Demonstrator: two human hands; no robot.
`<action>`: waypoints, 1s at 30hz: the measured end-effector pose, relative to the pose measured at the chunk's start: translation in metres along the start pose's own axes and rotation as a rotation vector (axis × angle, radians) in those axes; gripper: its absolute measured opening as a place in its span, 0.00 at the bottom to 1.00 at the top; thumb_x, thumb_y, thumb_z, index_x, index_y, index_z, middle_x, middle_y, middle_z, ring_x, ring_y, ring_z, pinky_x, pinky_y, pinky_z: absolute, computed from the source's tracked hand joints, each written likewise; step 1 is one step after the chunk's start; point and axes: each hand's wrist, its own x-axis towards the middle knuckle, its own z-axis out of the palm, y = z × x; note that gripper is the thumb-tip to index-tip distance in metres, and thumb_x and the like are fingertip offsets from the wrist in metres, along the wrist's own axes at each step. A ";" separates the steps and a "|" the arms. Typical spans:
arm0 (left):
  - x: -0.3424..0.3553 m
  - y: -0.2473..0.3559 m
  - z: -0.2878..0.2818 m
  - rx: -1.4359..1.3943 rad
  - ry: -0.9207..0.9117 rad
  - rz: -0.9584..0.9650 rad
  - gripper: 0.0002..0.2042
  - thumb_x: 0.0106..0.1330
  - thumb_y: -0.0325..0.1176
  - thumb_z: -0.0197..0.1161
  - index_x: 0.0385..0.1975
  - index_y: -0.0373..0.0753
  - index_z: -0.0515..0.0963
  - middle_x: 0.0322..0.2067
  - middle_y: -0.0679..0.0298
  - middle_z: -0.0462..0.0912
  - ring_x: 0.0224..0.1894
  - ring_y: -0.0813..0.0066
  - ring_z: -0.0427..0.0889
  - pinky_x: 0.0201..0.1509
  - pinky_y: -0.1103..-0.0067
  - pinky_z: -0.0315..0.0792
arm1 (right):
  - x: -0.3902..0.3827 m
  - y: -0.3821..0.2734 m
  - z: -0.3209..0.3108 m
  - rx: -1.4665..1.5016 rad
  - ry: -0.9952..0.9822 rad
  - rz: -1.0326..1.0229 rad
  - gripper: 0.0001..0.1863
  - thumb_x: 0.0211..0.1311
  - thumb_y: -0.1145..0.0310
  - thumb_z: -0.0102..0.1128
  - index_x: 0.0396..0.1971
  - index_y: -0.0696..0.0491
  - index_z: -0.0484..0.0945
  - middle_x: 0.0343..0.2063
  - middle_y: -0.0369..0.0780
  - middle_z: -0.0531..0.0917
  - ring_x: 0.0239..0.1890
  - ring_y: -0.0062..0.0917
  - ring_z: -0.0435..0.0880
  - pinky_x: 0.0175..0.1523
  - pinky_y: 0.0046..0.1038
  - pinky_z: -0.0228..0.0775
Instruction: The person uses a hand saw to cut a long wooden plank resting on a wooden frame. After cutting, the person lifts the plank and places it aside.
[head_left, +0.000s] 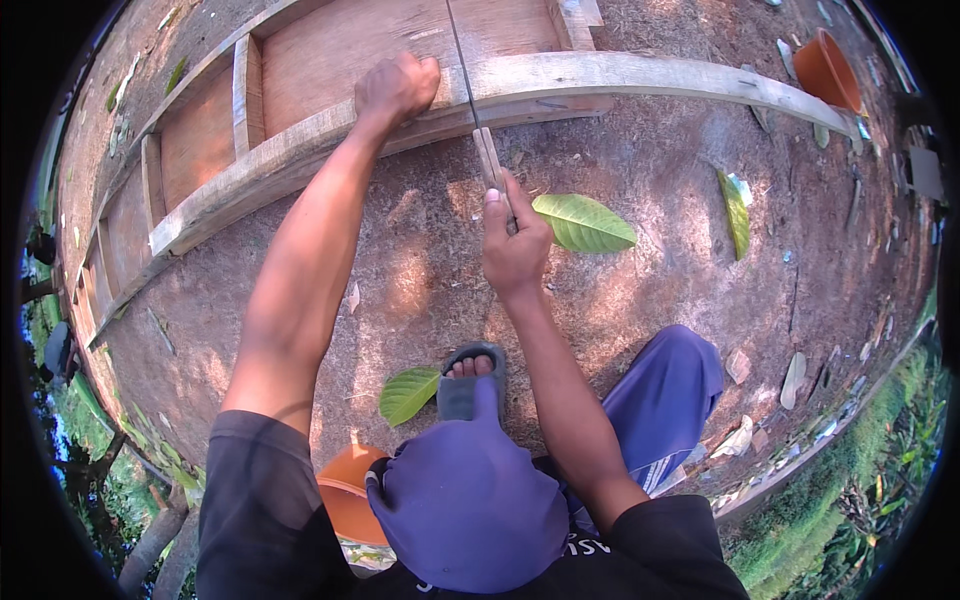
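My right hand [517, 245] is closed around the wooden handle [486, 153] of a hand saw, with the thumb along its side. The saw's thin blade [463, 62] shows edge-on and crosses a long pale wooden beam [570, 75] just right of my left hand. My left hand [396, 92] is closed on the same beam, its fingers curled over the far side and partly hidden. Behind it lies a wooden frame with a reddish board panel [345, 50] and several short cross-pieces [248, 95]. How deep the blade sits in the wood I cannot tell.
An orange bucket [828, 72] lies tipped beyond the beam's right end. Another orange container [352, 490] is beside my left leg. Large green leaves [585, 222] lie on the dirt-strewn ground. My sandalled foot [472, 380] is below my hands; grass [800, 540] borders the lower right.
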 end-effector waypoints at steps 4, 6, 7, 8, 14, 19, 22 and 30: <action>-0.003 -0.009 0.005 -0.015 -0.083 -0.033 0.25 0.65 0.46 0.39 0.32 0.32 0.81 0.27 0.49 0.84 0.31 0.55 0.83 0.40 0.58 0.74 | -0.044 -0.005 -0.026 -0.046 -0.096 0.169 0.22 0.71 0.69 0.55 0.60 0.65 0.74 0.26 0.37 0.81 0.26 0.13 0.75 0.31 0.22 0.68; -0.005 -0.005 -0.007 -0.043 -0.167 -0.056 0.26 0.65 0.46 0.39 0.33 0.31 0.81 0.28 0.48 0.85 0.33 0.53 0.84 0.42 0.57 0.74 | -0.118 0.012 -0.068 -0.136 -0.099 0.048 0.23 0.69 0.72 0.54 0.61 0.66 0.73 0.25 0.41 0.84 0.26 0.15 0.79 0.31 0.24 0.72; -0.007 -0.001 -0.017 -0.045 -0.195 -0.052 0.26 0.65 0.47 0.39 0.33 0.31 0.81 0.28 0.47 0.85 0.33 0.53 0.84 0.42 0.58 0.74 | -0.125 0.016 -0.073 -0.141 -0.086 -0.002 0.23 0.69 0.72 0.53 0.61 0.66 0.73 0.28 0.41 0.83 0.28 0.16 0.79 0.33 0.24 0.71; -0.008 -0.003 -0.024 -0.041 -0.215 -0.057 0.26 0.66 0.47 0.39 0.33 0.31 0.81 0.28 0.47 0.85 0.33 0.53 0.83 0.42 0.58 0.75 | -0.133 0.020 -0.078 -0.141 -0.074 -0.049 0.23 0.70 0.73 0.52 0.61 0.66 0.72 0.31 0.41 0.83 0.31 0.17 0.79 0.35 0.24 0.71; 0.000 0.010 -0.005 -0.017 -0.090 -0.032 0.26 0.66 0.48 0.38 0.32 0.32 0.81 0.28 0.49 0.84 0.32 0.56 0.83 0.42 0.59 0.74 | 0.001 0.008 -0.007 -0.088 -0.009 0.003 0.22 0.71 0.68 0.55 0.60 0.64 0.75 0.31 0.38 0.83 0.32 0.14 0.77 0.36 0.20 0.69; -0.005 -0.022 0.008 -0.012 -0.172 -0.053 0.26 0.65 0.48 0.39 0.30 0.33 0.81 0.25 0.53 0.83 0.30 0.57 0.82 0.38 0.57 0.73 | -0.042 -0.004 -0.022 -0.016 -0.137 0.214 0.23 0.70 0.69 0.55 0.61 0.64 0.74 0.29 0.38 0.84 0.27 0.13 0.77 0.30 0.19 0.69; -0.003 -0.016 -0.007 -0.053 -0.177 -0.061 0.25 0.65 0.47 0.40 0.27 0.34 0.80 0.23 0.55 0.82 0.29 0.59 0.81 0.37 0.57 0.72 | -0.124 0.025 -0.067 -0.139 -0.073 -0.015 0.23 0.69 0.71 0.56 0.61 0.66 0.73 0.28 0.40 0.85 0.25 0.14 0.79 0.28 0.20 0.70; 0.002 -0.003 -0.001 -0.011 -0.098 -0.037 0.26 0.67 0.50 0.39 0.29 0.36 0.80 0.26 0.56 0.83 0.30 0.57 0.83 0.41 0.56 0.75 | 0.011 -0.008 0.000 0.011 -0.069 0.091 0.20 0.73 0.67 0.55 0.58 0.65 0.76 0.34 0.35 0.83 0.33 0.14 0.75 0.37 0.21 0.69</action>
